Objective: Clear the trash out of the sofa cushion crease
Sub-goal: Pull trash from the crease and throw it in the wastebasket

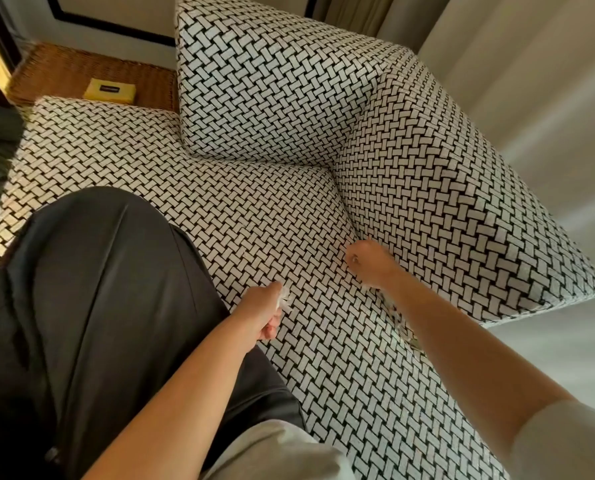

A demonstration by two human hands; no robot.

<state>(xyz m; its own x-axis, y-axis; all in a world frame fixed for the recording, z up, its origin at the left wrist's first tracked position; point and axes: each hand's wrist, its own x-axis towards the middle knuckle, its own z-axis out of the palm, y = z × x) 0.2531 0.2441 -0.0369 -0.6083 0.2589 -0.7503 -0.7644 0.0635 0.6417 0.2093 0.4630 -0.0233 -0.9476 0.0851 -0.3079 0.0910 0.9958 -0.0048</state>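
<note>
Head view, looking down on a sofa in black-and-white basket-weave fabric.

Left hand [265, 315]: near centre, just above the flat woven seat cushion [254, 216], fingers curled and clamped on a white crumpled paper scrap [284, 301], with the scrap sticking out on the far-right side of the fist. Bare forearm running back to a pale short sleeve [275, 452] at the near edge.

Right hand [368, 263]: right of centre, fingers drawn together into a fist, knuckles pointing left, poised at the near end of the dark cushion crease [348, 216]. Contents of the fist not discernible; grip on anything impossible to tell.

Crease: between the seat cushion and the tilted right-hand woven cushion [455, 209], running from the far corner toward the near right. Pale loose scraps [401, 322] lying along this line, just beside and partly hidden under the right forearm; material unclear.

Upright far woven back cushion [265, 88]: standing at the far centre, touching the right-hand cushion at the corner.

Dark grey trouser leg [98, 306]: resting across the near-left part of the seat cushion, just left of the left hand.

Brown woven rattan surface [64, 74]: far left, beyond the seat cushion, bearing a flat yellow rectangular box [111, 91].

Beige pleated curtain [497, 64]: far right, behind the tilted cushion.
</note>
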